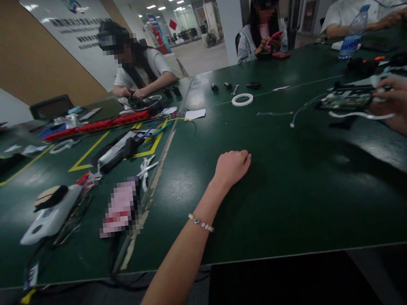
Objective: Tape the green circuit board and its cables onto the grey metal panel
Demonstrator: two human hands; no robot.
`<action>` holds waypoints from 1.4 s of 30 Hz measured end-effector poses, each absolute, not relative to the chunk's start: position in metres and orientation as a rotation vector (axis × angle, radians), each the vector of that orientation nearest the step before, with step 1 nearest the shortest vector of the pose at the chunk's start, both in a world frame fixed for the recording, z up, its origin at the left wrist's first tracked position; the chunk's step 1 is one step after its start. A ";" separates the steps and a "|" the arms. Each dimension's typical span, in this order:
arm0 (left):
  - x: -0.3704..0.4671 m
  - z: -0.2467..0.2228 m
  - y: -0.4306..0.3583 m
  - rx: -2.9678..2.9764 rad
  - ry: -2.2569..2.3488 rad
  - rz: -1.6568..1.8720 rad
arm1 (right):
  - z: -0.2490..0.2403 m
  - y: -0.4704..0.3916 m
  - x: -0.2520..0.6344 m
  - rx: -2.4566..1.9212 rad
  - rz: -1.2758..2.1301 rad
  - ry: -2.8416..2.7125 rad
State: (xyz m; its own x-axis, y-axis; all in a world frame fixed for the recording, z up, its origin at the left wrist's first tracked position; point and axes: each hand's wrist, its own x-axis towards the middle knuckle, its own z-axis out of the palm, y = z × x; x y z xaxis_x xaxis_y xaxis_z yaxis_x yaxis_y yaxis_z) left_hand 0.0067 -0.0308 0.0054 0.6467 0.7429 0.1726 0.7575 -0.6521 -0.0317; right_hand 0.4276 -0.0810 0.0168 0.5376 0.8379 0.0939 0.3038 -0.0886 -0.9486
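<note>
My left hand (233, 168) rests on the green table (304, 210) with its fingers curled in, and nothing shows in it. A beaded bracelet (201, 223) circles that wrist. At the right, my right hand (402, 102) grips a circuit board (346, 97) by its near right edge, raised over the table. A thin cable (304, 111) with a small white connector trails from the board's left side. Along its underside runs a white strip (361, 115), which may be a cable. Between my hands and farther back lie a white tape roll (242, 100) and a thin short cable (275, 113).
At the left lie a pink blurred object (120, 207), a white device (52, 214), a power strip (125, 146) and red strips (99, 126). Small black parts and a wrench (235, 89) sit farther back. A water bottle (354, 32) stands tilted at right. Three people sit opposite.
</note>
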 end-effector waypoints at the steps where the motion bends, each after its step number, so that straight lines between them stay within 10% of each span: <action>1: 0.007 0.006 -0.031 -2.750 -1.268 -0.227 | 0.014 -0.079 0.415 -1.505 0.765 -0.964; 14: 0.008 0.011 -0.034 -2.670 -1.323 -0.569 | -0.006 -0.086 0.315 -1.231 1.608 -1.475; 31: 0.021 -0.002 -0.045 -3.211 -0.833 -0.254 | -0.002 -0.082 0.314 -1.669 1.384 -1.484; 42: 0.027 -0.003 -0.048 -3.181 -0.872 -0.314 | 0.043 -0.095 0.229 -1.068 1.254 -1.506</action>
